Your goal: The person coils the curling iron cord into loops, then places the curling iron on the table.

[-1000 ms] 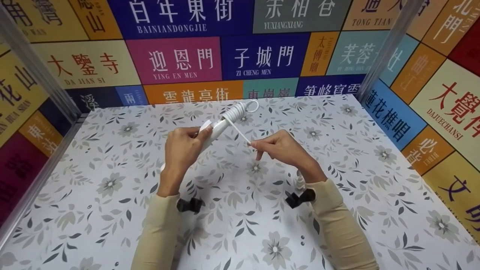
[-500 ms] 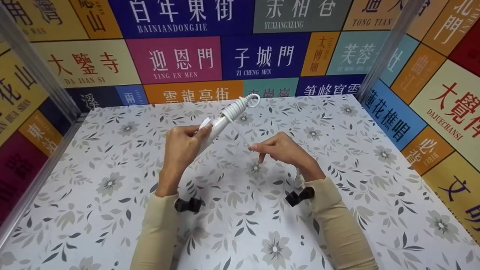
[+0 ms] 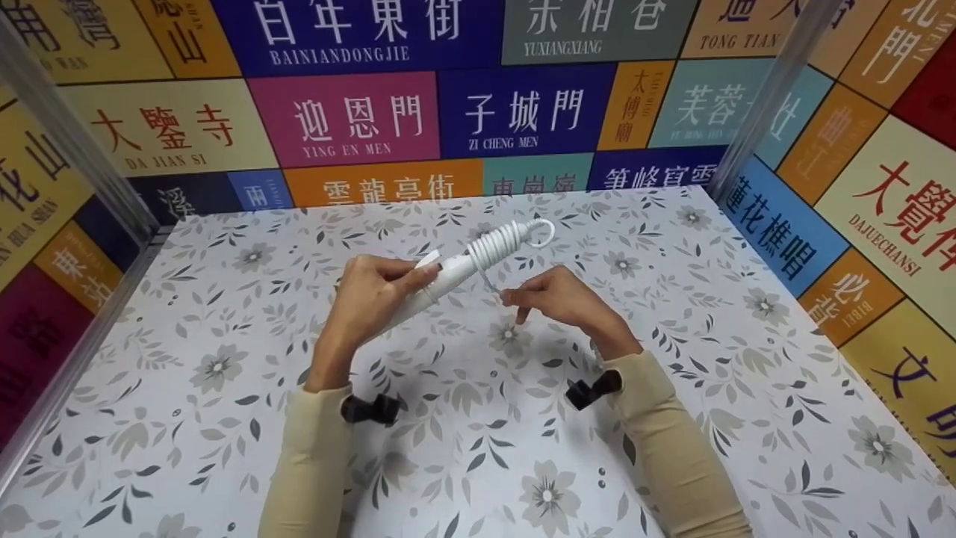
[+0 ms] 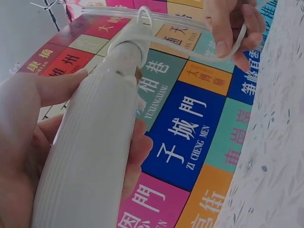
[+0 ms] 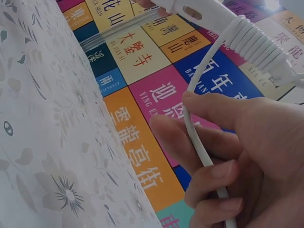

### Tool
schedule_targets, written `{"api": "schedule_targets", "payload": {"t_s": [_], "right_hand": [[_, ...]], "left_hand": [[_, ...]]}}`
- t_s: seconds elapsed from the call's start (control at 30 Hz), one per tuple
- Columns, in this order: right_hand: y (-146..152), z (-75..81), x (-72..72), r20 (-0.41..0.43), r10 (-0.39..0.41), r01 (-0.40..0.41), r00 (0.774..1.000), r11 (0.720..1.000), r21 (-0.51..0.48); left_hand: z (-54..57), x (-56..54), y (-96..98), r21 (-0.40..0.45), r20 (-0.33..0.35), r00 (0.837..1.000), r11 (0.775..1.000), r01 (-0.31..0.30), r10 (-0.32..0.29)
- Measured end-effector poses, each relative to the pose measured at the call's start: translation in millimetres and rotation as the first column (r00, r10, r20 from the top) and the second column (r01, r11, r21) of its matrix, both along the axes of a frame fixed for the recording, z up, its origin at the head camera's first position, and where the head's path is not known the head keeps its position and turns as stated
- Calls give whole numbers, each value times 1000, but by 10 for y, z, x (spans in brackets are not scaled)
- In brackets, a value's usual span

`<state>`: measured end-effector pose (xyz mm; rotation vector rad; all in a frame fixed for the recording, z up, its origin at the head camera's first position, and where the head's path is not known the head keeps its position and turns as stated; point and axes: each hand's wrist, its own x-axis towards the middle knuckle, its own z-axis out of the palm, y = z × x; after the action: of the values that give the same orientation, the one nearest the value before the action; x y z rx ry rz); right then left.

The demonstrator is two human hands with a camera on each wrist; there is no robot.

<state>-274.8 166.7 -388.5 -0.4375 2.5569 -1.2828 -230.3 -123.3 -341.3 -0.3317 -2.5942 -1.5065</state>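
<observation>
My left hand grips a long white wand-shaped appliance, held at a slant above the table with its far end pointing up and right. The left wrist view shows fine ridges along its body and the thumb and fingers on either side. White cord is wound in several close coils round the far end, which ends in a small loop. My right hand pinches the free cord between thumb and forefinger, a short way below the coils. In the right wrist view the cord runs on under the other curled fingers.
The table has a white cover with grey flowers and leaves. Panels of coloured place-name signs stand behind it and on both sides, with clear posts at the corners. Black straps sit at both wrists.
The appliance has swung to the right and its coiled end has dipped, with the left hand shifting slightly right. The cord stretch to the right hand looks shorter; the right hand has barely moved.
</observation>
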Motion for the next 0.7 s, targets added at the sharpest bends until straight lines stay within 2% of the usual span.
{"api": "schedule_targets", "payload": {"t_s": [0.13, 0.27, 0.37, 0.47, 0.63, 0.7], "right_hand": [[5, -21, -2, 37, -74, 75, 997, 997, -12], [16, -36, -21, 41, -72, 76, 997, 993, -90], [36, -37, -43, 0, -56, 55, 998, 993, -106], [54, -31, -55, -18, -71, 69, 997, 994, -82], [48, -25, -72, 59, -165, 170, 985, 979, -115], [45, -20, -72, 55, -214, 219, 975, 971, -100]], "left_hand": [[6, 8, -8, -39, -5, 998, 997, 61, -61], [-3, 5, -2, -99, 15, 992, 987, 125, -124], [-22, -4, 11, -145, 48, 982, 971, 188, -183], [-51, -16, 27, -177, 80, 967, 951, 253, -242], [-99, -28, 43, -241, 89, 952, 921, 305, -292], [-118, -30, 55, -272, 84, 950, 910, 313, -302]]}}
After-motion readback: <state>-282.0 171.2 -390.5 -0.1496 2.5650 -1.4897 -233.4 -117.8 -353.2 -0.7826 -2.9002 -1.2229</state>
